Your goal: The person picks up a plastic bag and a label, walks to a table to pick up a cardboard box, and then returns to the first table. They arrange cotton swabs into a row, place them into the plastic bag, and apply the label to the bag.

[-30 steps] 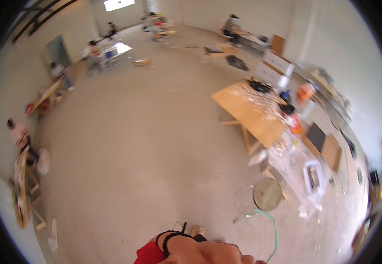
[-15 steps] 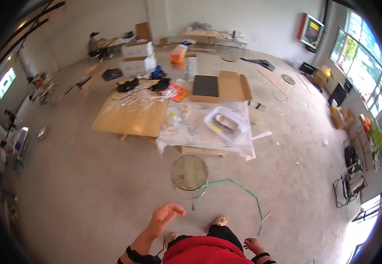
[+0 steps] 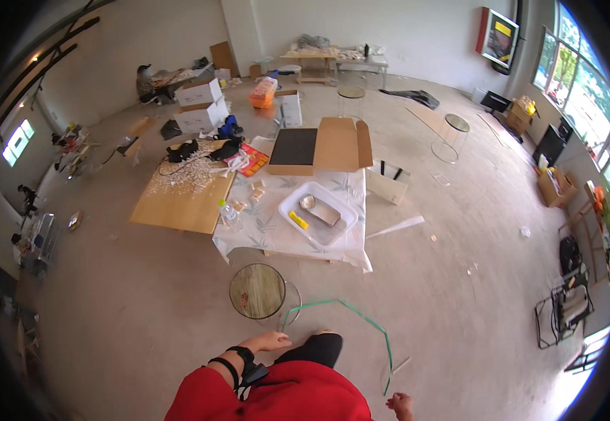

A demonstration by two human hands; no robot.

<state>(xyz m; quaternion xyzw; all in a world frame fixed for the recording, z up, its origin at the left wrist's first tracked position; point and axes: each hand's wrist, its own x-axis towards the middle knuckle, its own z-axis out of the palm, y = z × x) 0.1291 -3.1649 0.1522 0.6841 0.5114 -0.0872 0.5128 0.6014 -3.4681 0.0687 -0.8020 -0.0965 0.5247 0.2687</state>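
My left hand [image 3: 270, 342] is in front of my body, with loosely bent fingers and nothing visible in it. It is nearest to a round stool [image 3: 257, 290] with a greenish-brown seat and metal legs. Low at the right, my right hand [image 3: 401, 405] hangs with slightly curled fingers and appears to hold nothing. A bent green strap [image 3: 362, 316] lies on the floor between the stool and that hand. Beyond the stool, a cloth-covered table [image 3: 263, 235] bears a white plastic tub [image 3: 353, 223], a clear bottle [image 3: 230, 216] and a black-topped cardboard box [image 3: 294, 149].
A wooden table [image 3: 178, 205] strewn with white scraps adjoins the covered one. White cartons [image 3: 200, 116] and an orange bag [image 3: 263, 92] stand behind. More round stools [image 3: 456, 123] are farther back. Folding chairs [image 3: 565, 312] line the right. A person [image 3: 145, 83] sits at the far left.
The view has moved nearer to the tables and stool, which now sit farther left. My left hand has come in closer to my body; my right hand has dropped lower.
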